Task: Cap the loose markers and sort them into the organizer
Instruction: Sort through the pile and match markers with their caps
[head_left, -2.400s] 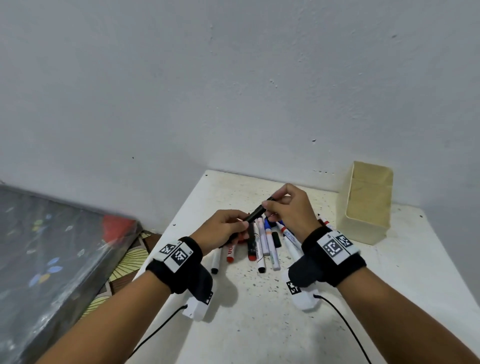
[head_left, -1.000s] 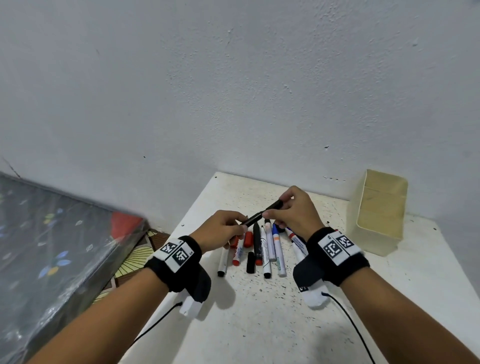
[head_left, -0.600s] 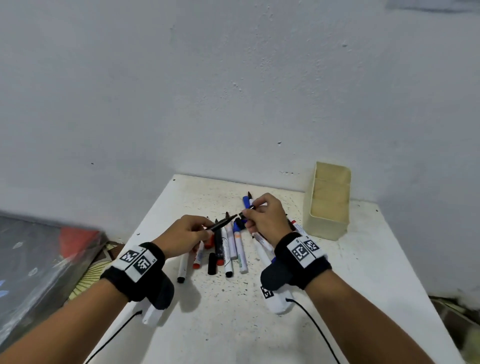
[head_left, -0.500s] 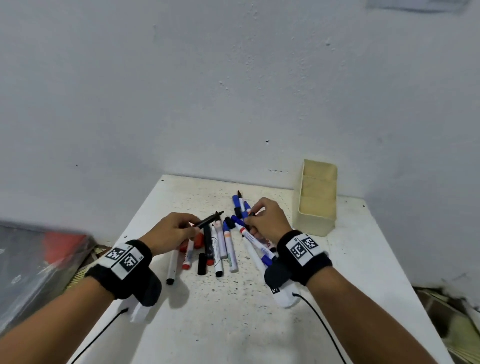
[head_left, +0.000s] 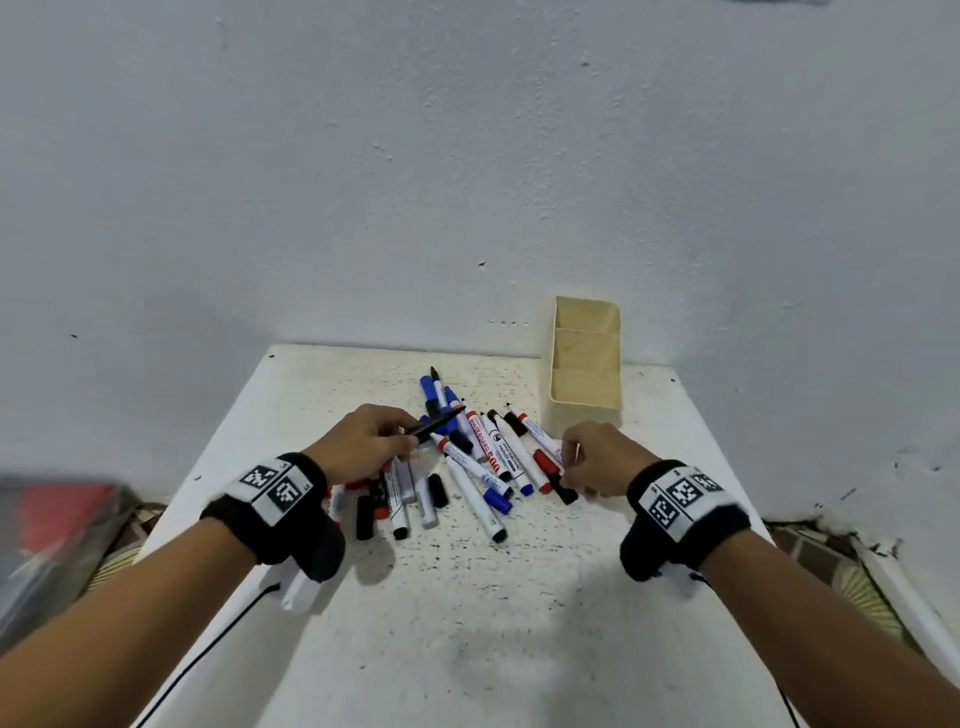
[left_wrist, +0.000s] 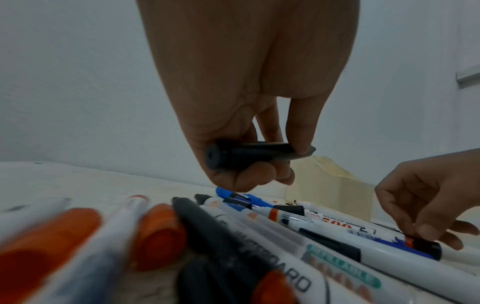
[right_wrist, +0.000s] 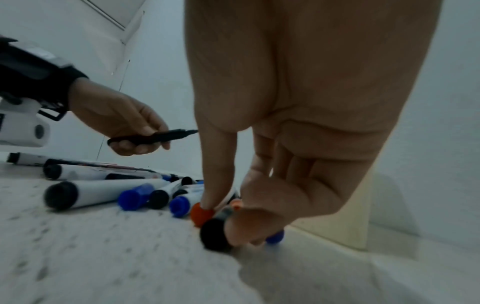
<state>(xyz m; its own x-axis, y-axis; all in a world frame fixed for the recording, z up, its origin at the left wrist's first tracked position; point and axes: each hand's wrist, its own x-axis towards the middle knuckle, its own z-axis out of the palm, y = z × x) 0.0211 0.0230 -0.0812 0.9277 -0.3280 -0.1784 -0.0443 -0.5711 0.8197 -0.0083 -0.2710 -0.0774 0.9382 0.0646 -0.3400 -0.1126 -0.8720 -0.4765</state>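
Note:
My left hand (head_left: 402, 440) grips a thin black uncapped marker (head_left: 435, 423) and holds it just above the pile, tip pointing right. The left wrist view shows that marker (left_wrist: 249, 154) end-on between thumb and fingers. Several loose markers (head_left: 485, 457) and caps lie in a heap on the white table (head_left: 467, 623). My right hand (head_left: 570, 475) is down at the heap's right edge, thumb and fingers pinching a black cap (head_left: 566, 491) that lies on the table. In the right wrist view the black cap (right_wrist: 215, 232) sits under my fingertips beside a red cap (right_wrist: 200, 214).
A beige organizer (head_left: 584, 410) with three compartments stands at the back right against the wall, just beyond my right hand. Loose blue caps (right_wrist: 135, 196) and a black cap (head_left: 363, 517) lie near the heap. The table's left and right edges drop to a patterned floor.
My right hand let go of the black marker's tip and moved right and down onto the black cap. The left hand keeps the marker. My head turned right and tilted down.

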